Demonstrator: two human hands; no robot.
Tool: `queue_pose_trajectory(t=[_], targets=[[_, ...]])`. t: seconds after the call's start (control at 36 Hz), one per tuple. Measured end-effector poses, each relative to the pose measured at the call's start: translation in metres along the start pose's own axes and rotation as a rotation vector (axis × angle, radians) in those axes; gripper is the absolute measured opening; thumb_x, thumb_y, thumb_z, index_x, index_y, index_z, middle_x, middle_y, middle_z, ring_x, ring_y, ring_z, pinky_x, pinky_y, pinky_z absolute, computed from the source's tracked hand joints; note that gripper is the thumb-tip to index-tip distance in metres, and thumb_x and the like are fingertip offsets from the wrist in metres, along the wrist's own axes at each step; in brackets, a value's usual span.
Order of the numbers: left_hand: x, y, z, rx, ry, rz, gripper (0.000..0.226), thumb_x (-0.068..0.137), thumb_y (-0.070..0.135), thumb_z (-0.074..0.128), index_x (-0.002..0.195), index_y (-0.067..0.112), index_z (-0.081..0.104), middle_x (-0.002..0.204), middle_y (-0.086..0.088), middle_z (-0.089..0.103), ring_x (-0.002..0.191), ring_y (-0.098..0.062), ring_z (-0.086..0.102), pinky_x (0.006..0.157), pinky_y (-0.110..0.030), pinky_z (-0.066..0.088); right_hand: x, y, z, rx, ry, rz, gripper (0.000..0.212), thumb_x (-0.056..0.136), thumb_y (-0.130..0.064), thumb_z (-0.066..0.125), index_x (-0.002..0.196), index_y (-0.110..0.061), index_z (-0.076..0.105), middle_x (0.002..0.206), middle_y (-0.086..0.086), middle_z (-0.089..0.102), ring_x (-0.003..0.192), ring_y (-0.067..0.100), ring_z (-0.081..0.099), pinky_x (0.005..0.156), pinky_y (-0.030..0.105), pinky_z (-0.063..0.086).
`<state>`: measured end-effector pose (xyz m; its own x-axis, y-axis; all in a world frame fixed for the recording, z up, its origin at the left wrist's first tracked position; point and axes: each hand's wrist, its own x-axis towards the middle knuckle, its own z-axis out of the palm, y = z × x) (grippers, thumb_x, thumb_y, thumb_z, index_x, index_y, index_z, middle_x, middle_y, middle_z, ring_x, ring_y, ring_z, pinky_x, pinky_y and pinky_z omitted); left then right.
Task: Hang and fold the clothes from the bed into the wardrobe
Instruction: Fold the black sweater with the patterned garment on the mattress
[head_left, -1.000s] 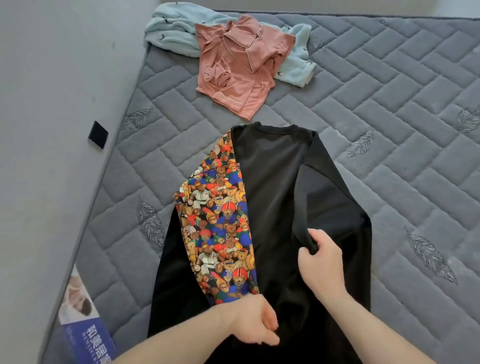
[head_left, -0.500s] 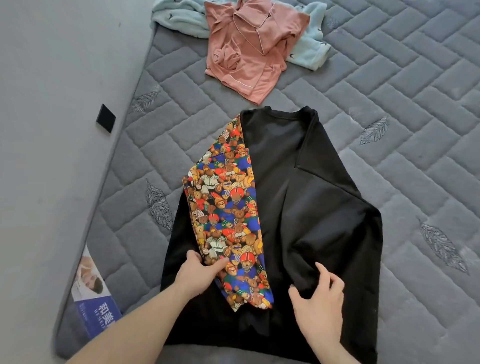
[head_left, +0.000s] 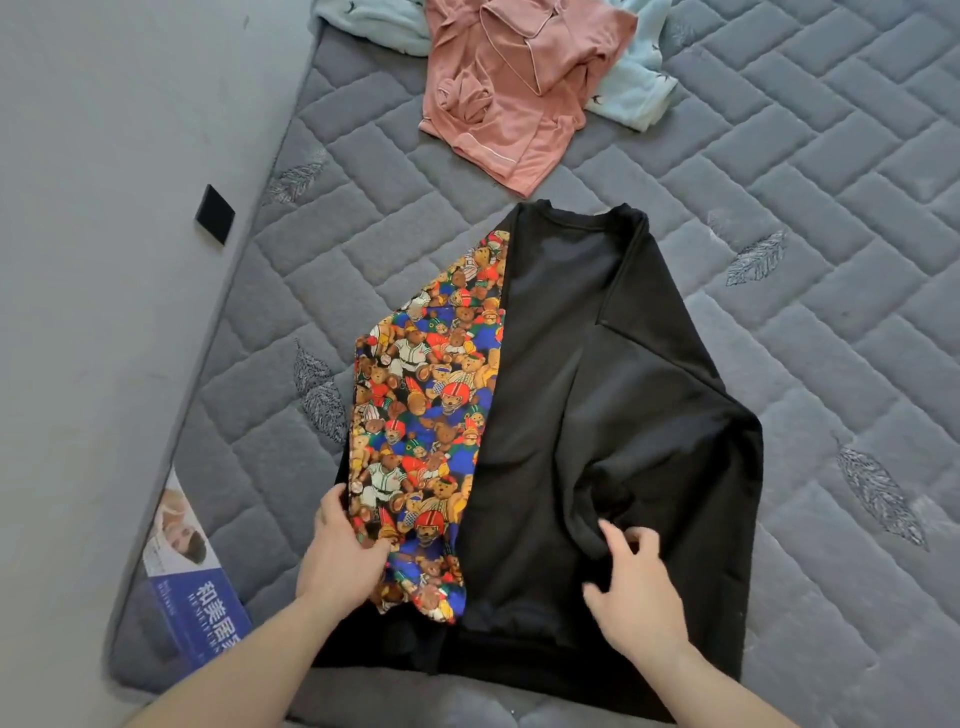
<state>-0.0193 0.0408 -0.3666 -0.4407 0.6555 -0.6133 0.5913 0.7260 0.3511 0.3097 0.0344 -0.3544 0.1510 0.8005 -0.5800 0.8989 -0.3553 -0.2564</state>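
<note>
A black sweatshirt with one sleeve printed in bright teddy bears lies flat on the grey quilted mattress, neck away from the person. The left hand pinches the printed sleeve's lower edge, its grip closed on the cloth. The right hand rests on the black fabric, fingers loosely spread. Farther up the bed a crumpled pink pyjama top lies over a pale blue fleece garment.

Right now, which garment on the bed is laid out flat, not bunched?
The black top with the bear-print sleeve, under both hands. The pink pajama top and light blue garment lie crumpled beyond it.
</note>
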Motion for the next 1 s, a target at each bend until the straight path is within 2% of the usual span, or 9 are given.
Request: queue_pose_trajectory(t=[0.17,0.28,0.44,0.53,0.67,0.75,0.83,0.92,1.0], targets=[[0.0,-0.022,-0.007,0.066,0.04,-0.235,0.131,0.06,0.079,0.077,0.157,0.016,0.016,0.16,-0.015,0.023,0.147,-0.039,0.024,0.115,-0.058,0.03,0.001,-0.009,0.005,0.029,-0.125,0.093,0.077,0.089,-0.039,0.06,0.158,-0.033,0.025,0.125,-0.002,0.023,0.088,0.029,0.064,0.092,0.034,0.05],[-0.007,-0.027,-0.008,0.003,-0.106,-0.275,0.141,0.044,0.092,0.072,0.152,0.018,0.02,0.149,-0.012,0.049,0.135,-0.037,0.048,0.113,-0.054,0.038,-0.004,-0.006,0.008,0.031,-0.181,0.09,0.081,0.093,-0.021,0.053,0.161,-0.035,0.011,0.112,-0.004,0.03,0.08,0.024,0.059,0.086,0.033,0.049],[-0.03,-0.008,0.003,-0.041,0.003,0.061,0.099,0.071,0.034,0.076,0.148,0.04,0.014,0.103,0.01,0.07,0.092,-0.016,0.068,0.08,-0.041,0.056,-0.008,-0.003,0.011,0.052,-0.231,0.102,0.091,0.09,-0.009,0.05,0.162,-0.035,0.001,0.105,-0.003,0.05,0.083,0.018,0.057,0.089,0.033,0.051],[-0.043,0.016,0.014,-0.191,-0.061,0.104,0.1,0.075,0.019,0.067,0.153,0.048,0.012,0.077,0.007,0.067,0.076,-0.008,0.067,0.073,-0.037,0.055,-0.009,-0.002,0.006,0.18,-0.305,0.14,0.099,0.084,-0.013,0.056,0.16,-0.042,0.0,0.088,0.0,0.068,0.067,0.02,0.07,0.072,0.035,0.061],[-0.057,0.059,0.027,-0.491,-0.123,0.068,0.1,0.079,0.002,0.067,0.156,0.047,0.022,0.08,-0.011,0.067,0.079,-0.022,0.069,0.08,-0.032,0.055,-0.014,0.006,-0.009,0.469,-0.523,0.155,0.119,0.068,-0.035,0.071,0.154,-0.054,-0.009,0.069,0.0,0.073,0.05,0.013,0.063,0.049,0.027,0.054],[-0.072,0.082,0.03,-0.524,-0.198,0.134,0.095,0.081,0.0,0.065,0.154,0.047,0.027,0.07,-0.006,0.058,0.071,-0.02,0.062,0.083,-0.031,0.053,-0.017,0.017,-0.02,0.546,-0.495,0.118,0.102,0.074,-0.034,0.067,0.152,-0.058,0.006,0.073,0.004,0.074,0.054,0.009,0.059,0.054,0.025,0.052],[-0.09,0.098,0.03,-0.442,-0.304,0.256,0.094,0.083,0.001,0.065,0.154,0.049,0.027,0.076,0.008,0.048,0.074,-0.011,0.053,0.084,-0.03,0.052,-0.018,0.031,-0.026,0.554,-0.21,0.101,0.072,0.084,-0.022,0.063,0.147,-0.05,0.041,0.073,-0.004,0.069,0.059,0.005,0.061,0.065,0.021,0.053],[-0.107,0.113,0.029,-0.39,-0.375,0.35,0.091,0.083,-0.003,0.056,0.157,0.042,0.029,0.086,-0.005,0.054,0.084,-0.011,0.058,0.091,-0.019,0.051,-0.02,0.042,-0.03,0.623,-0.053,0.209,0.051,0.088,-0.017,0.06,0.132,-0.041,0.061,0.077,-0.008,0.068,0.064,0.009,0.065,0.077,0.037,0.06],[-0.112,0.13,0.03,-0.396,-0.441,0.41,0.09,0.083,-0.008,0.048,0.157,0.041,0.03,0.107,-0.009,0.059,0.095,-0.014,0.056,0.098,-0.034,0.051,-0.023,0.055,-0.037,0.593,-0.045,0.246,0.039,0.09,-0.017,0.056,0.122,-0.037,0.065,0.075,-0.008,0.068,0.06,0.011,0.064,0.076,0.041,0.061]])
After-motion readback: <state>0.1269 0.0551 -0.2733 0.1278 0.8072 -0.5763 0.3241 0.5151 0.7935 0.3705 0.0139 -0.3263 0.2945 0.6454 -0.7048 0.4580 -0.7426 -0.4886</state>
